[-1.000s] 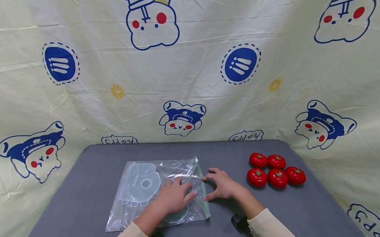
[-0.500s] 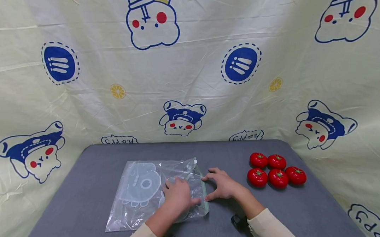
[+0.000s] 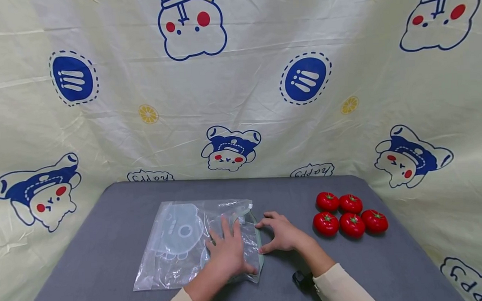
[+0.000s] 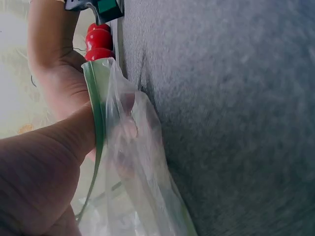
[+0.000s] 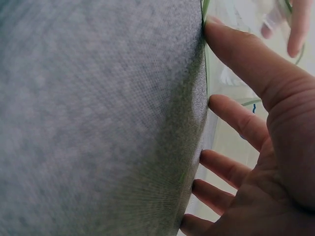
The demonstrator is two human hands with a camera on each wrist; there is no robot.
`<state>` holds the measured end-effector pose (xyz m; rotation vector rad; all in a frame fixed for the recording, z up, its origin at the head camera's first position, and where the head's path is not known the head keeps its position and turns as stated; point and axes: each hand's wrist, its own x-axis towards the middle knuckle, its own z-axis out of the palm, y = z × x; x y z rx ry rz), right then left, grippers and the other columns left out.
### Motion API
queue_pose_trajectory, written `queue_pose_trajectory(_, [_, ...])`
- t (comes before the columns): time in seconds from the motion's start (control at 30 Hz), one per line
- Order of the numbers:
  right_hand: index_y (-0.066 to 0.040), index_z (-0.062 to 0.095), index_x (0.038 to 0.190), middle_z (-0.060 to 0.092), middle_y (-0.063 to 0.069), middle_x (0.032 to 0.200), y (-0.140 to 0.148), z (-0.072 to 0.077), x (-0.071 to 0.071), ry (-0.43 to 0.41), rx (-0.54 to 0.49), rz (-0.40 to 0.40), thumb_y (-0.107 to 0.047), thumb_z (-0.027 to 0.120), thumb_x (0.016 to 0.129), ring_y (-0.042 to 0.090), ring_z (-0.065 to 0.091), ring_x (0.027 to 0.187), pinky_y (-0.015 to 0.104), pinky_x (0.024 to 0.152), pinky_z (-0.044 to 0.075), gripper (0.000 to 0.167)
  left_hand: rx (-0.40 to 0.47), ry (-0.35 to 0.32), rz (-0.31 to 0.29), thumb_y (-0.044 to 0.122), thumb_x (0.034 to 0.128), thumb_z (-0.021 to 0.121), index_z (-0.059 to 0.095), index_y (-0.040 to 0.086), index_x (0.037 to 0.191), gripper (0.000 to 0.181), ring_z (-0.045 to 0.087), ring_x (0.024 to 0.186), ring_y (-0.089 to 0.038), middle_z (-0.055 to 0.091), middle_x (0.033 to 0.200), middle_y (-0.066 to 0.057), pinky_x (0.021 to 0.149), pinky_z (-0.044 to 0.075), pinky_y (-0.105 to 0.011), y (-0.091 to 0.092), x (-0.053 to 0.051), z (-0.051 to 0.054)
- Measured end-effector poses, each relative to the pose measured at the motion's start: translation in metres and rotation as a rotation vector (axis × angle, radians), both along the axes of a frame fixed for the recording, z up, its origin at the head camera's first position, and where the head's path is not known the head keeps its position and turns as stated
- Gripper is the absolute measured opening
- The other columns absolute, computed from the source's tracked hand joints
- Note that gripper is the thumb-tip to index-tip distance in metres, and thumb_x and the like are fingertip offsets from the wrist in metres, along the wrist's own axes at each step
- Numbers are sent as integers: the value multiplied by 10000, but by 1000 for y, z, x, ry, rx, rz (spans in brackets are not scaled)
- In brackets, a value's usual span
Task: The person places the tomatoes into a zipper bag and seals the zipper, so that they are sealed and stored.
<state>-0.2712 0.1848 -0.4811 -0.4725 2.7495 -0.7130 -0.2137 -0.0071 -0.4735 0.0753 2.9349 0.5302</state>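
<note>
A clear zip bag [image 3: 169, 257] with a pale cartoon print lies flat on the grey table, its green-edged mouth to the right. My left hand [image 3: 228, 252] is on its right half, fingers spread and thumb toward the mouth. In the left wrist view the bag's green strip [image 4: 98, 113] stands raised off the table and bowed beside that hand; film partly hides the fingertips. At the mouth edge, my right hand [image 3: 280, 233] rests with fingertips and thumb spread apart. The right wrist view has its thumb [image 5: 236, 46] touching the green edge.
Several shiny red tomatoes [image 3: 351, 225] with green tops sit grouped on the right of the grey table [image 3: 108, 246]. A printed cloth [image 3: 254, 78] hangs behind the table.
My left hand has moved slightly right along the bag, its fingers bunching and then spreading again. The mouth's green edge has shifted and bent out of its straight line. My right hand stays put.
</note>
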Motion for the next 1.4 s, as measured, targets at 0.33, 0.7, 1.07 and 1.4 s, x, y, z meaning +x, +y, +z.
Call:
queue_pose_trajectory(0.33, [-227,696,1283,392,184,1598,-1,2,0,-12,-11,-8,-365,931,729,469,334,1458,696,1137,338,617,49,101,11,574,453,1010,192,187,1629,1484,240,1405,-707,-38,1719,-201,919,379,-857,5,7,0])
queue_pose_trajectory(0.7, [-239,693,1290,391,180,1602,-1,1,1,-11,-6,-8,-381,927,732,470,336,1460,715,1127,334,621,18,74,50,598,457,999,152,224,1644,1505,265,1389,-713,-56,1721,-194,870,399,-862,10,11,-2])
queue_pose_trajectory(1.07, [-237,684,1297,401,189,1601,-4,3,2,-12,16,-17,-389,926,730,472,353,1463,708,1128,346,635,-10,57,61,620,477,983,179,205,1638,1472,311,1378,-698,-8,1716,-208,863,416,-850,12,7,-5])
queue_pose_trajectory(1.4, [-250,669,1305,421,181,1594,-3,1,-1,3,24,-23,-394,935,716,449,375,1463,677,1130,374,662,19,13,55,530,441,1027,224,205,1622,1466,285,1397,-695,-12,1715,-219,879,399,-859,14,10,3])
